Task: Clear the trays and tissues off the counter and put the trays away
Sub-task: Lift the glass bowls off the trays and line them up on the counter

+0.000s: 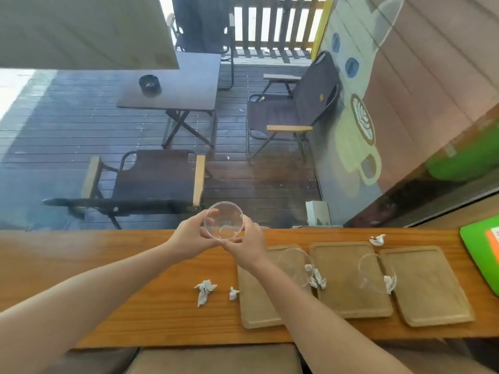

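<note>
Counter (108, 265) of warm wood runs right across the view, and above its far edge both hands are up together. The left hand (189, 236) curls its fingers around the left side of a clear bowl (224, 221), thumb up by the rim. The right hand (249, 242) cups the bowl's right side and underside, fingers wrapped on it too. So it's a two-handed grasp, with the bowl raised clear of the wood and its mouth tipped toward the camera.

Down on the counter, three brown trays lie side by side, right of centre. The left tray (256, 306) sits partly under the right forearm. The middle tray (348, 282) is just beside it, and the right tray (429, 287) is just beside that. None of them is in a hand.

A second bowl (293, 263), also clear, rests on the left tray's far right corner. A twisted tissue (316, 276) lies against its rim, across the seam to the middle tray. A third bowl (374, 273) spans the gap between the middle and right trays, with a crumpled tissue (388, 283) at its near rim.

More paper out on the bare wood! A large tissue (205, 291) and a small tissue (233, 292) lie just left of the left tray. A far tissue (377, 239) sits beyond the middle tray, near the counter's back edge.

At the right end of the counter lies a green board (478, 249). Past the counter, a dark deck holds a folding chair (156, 179) and a square table (175, 85) with a black ashtray (149, 83) on it.
</note>
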